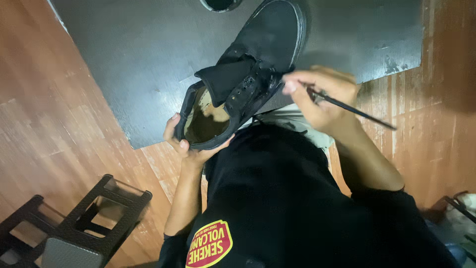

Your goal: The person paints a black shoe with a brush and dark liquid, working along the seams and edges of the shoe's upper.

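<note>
cradling shoe, pinching brush

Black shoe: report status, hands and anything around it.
Left hand cups black shoe at heel. Right hand grips thin brush at the shoe's side. Dark mat beneath; nothing blocking.

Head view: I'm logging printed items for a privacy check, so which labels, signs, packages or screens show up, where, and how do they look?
Badge on the black shirt: bottom centre of the picture, below the left hand; shield-shaped, red with a yellow border and yellow lettering.
No packages, signs or screens are visible.
</note>
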